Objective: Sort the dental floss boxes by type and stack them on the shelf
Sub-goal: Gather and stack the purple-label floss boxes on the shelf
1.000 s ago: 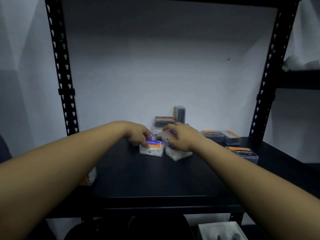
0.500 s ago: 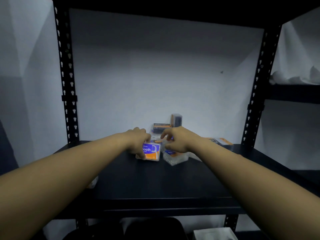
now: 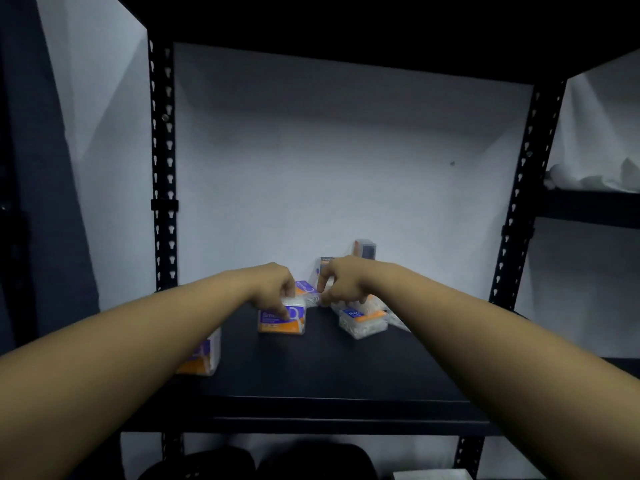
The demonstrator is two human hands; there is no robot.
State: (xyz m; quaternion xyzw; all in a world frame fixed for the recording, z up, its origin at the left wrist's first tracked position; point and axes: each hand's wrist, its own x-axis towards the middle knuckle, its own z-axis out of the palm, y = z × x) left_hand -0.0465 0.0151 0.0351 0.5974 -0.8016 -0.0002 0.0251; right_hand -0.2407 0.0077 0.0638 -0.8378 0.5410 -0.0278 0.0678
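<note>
On the black shelf [image 3: 311, 368] stands a purple-and-orange floss box [image 3: 281, 318] on its edge, label facing me. My left hand [image 3: 273, 289] grips its top with curled fingers. Behind it lies another purple-labelled box [image 3: 305, 288]. My right hand [image 3: 341, 284] hovers over the pile beside it, fingers curled and pinching toward a clear box; what it holds is hard to tell. A clear box with a purple label [image 3: 360, 322] lies below that hand. Dark-labelled boxes [image 3: 365, 248] stand at the back wall.
Another purple-and-orange box [image 3: 204, 356] stands at the shelf's left, partly hidden by my left forearm. Black perforated uprights [image 3: 162, 202] frame the bay on both sides. A neighbouring shelf with white items [image 3: 595, 174] is at the right.
The left hand has tipped the purple-and-orange box fully upright and drawn it slightly forward. The right hand lifted a little over the pile. My view has tilted upward.
</note>
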